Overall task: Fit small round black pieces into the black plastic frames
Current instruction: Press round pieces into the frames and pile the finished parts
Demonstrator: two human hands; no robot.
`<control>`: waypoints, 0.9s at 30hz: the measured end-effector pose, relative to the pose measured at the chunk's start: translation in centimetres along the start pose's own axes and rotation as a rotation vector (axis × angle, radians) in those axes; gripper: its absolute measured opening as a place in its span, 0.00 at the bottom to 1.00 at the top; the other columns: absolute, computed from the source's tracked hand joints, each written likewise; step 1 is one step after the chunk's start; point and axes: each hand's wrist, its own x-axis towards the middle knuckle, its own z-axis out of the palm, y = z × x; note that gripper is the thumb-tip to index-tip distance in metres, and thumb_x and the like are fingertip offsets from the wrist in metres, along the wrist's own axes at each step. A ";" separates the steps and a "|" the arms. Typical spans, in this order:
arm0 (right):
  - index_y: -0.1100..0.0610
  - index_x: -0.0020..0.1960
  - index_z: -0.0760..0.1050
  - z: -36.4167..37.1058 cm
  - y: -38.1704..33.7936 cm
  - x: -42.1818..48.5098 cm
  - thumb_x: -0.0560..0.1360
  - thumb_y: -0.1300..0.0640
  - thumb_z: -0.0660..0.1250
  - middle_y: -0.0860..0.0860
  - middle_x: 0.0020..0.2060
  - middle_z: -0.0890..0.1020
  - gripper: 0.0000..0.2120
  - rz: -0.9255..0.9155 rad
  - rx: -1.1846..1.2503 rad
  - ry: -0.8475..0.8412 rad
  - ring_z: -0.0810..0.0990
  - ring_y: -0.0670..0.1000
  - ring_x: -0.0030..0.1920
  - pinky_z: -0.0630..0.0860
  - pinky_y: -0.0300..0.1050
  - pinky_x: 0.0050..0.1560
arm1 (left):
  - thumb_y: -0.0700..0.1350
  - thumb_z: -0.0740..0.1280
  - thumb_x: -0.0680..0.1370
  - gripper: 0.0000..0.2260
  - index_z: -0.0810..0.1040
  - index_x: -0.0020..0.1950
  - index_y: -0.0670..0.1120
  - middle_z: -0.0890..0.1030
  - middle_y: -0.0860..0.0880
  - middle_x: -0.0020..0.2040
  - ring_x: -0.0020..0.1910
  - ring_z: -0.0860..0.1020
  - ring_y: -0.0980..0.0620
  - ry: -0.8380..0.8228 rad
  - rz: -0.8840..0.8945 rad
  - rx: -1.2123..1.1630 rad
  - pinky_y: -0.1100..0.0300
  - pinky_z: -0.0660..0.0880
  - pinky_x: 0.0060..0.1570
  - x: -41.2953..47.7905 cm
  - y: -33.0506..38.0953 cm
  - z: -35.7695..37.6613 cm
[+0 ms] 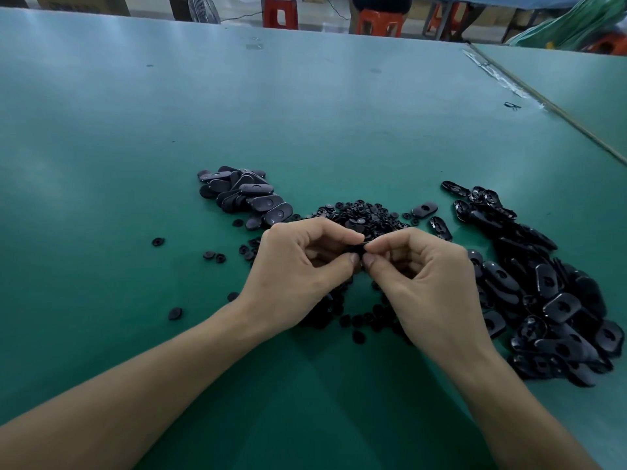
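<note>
My left hand (298, 266) and my right hand (427, 276) meet fingertip to fingertip above the green table, both pinching one small black piece (361, 248), mostly hidden by the fingers. Whether it is a frame, a round piece or both I cannot tell. A heap of small round black pieces (359, 215) lies just beyond the hands, with more under my wrists (353, 320). A big pile of black plastic frames (543, 300) lies at the right. A smaller pile of oblong black frames (244, 195) lies at the left back.
Loose round pieces (175, 313) are scattered to the left of my left hand. The green table (305, 113) stretches far back; a seam (543, 106) runs along its right side. Red stools (280, 11) and a seated person's legs stand beyond the far edge.
</note>
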 end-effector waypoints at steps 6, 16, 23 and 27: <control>0.48 0.40 0.81 0.0 -0.1 0.1 0.73 0.62 0.75 0.43 0.36 0.85 0.09 0.036 0.019 0.014 0.83 0.42 0.36 0.79 0.36 0.39 | 0.39 0.73 0.72 0.10 0.85 0.47 0.54 0.87 0.50 0.42 0.41 0.86 0.49 0.007 0.030 0.031 0.57 0.83 0.43 -0.2 0.2 0.2; 0.50 0.41 0.82 0.0 0.4 0.4 0.74 0.60 0.75 0.46 0.35 0.85 0.06 0.066 0.100 0.069 0.82 0.44 0.35 0.78 0.37 0.38 | 0.33 0.73 0.75 0.10 0.84 0.50 0.47 0.87 0.47 0.41 0.40 0.86 0.49 0.021 -0.051 -0.090 0.61 0.81 0.41 0.2 0.4 -0.2; 0.49 0.42 0.82 0.1 0.1 0.2 0.74 0.61 0.74 0.44 0.36 0.85 0.08 0.005 0.042 0.053 0.83 0.44 0.37 0.79 0.36 0.40 | 0.37 0.73 0.72 0.08 0.85 0.48 0.48 0.87 0.48 0.40 0.39 0.86 0.51 0.021 -0.038 -0.087 0.62 0.81 0.42 0.2 0.4 -0.1; 0.48 0.43 0.83 0.1 0.0 0.0 0.74 0.62 0.75 0.42 0.36 0.85 0.09 -0.021 0.015 0.029 0.84 0.44 0.38 0.78 0.34 0.41 | 0.39 0.73 0.72 0.07 0.85 0.47 0.49 0.87 0.49 0.40 0.38 0.86 0.52 0.013 -0.043 -0.076 0.61 0.81 0.40 0.1 0.4 -0.1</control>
